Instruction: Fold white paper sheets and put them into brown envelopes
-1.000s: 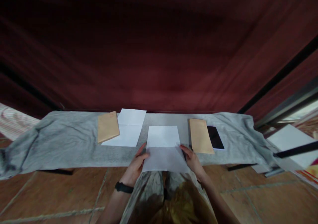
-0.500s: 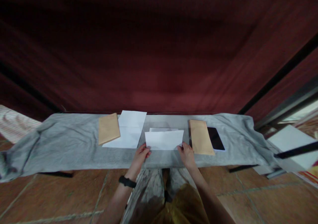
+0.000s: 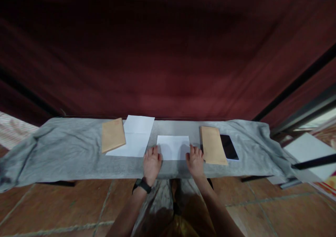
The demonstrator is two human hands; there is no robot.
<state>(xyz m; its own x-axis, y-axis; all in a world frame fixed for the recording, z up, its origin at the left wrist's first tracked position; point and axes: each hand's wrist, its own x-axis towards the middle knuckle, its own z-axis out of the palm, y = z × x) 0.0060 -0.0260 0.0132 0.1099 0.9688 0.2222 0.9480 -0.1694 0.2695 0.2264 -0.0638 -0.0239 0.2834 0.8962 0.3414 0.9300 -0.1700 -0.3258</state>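
A white sheet of paper (image 3: 173,147), seemingly folded over, lies flat on the grey cloth in front of me. At its left edge my left hand (image 3: 152,163) rests palm down, fingers stretched forward and a dark band on the wrist. My right hand (image 3: 195,160) lies palm down by the right edge, fingers slightly spread, thumb near the paper's corner. Neither hand grips the sheet. Farther left is a larger white sheet (image 3: 138,135) with a crease across it, partly under a brown envelope (image 3: 113,135).
Right of my right hand lies a stack of brown envelopes (image 3: 214,145), beside a dark-screened phone (image 3: 229,147). Grey cloth (image 3: 70,149) covers the narrow table. A dark red curtain (image 3: 168,72) hangs behind it. A white board (image 3: 309,153) stands past the right end.
The raised paper edge between my hands has come down and now lies flat. My hands have let go of it and turned palm down beside its edges.
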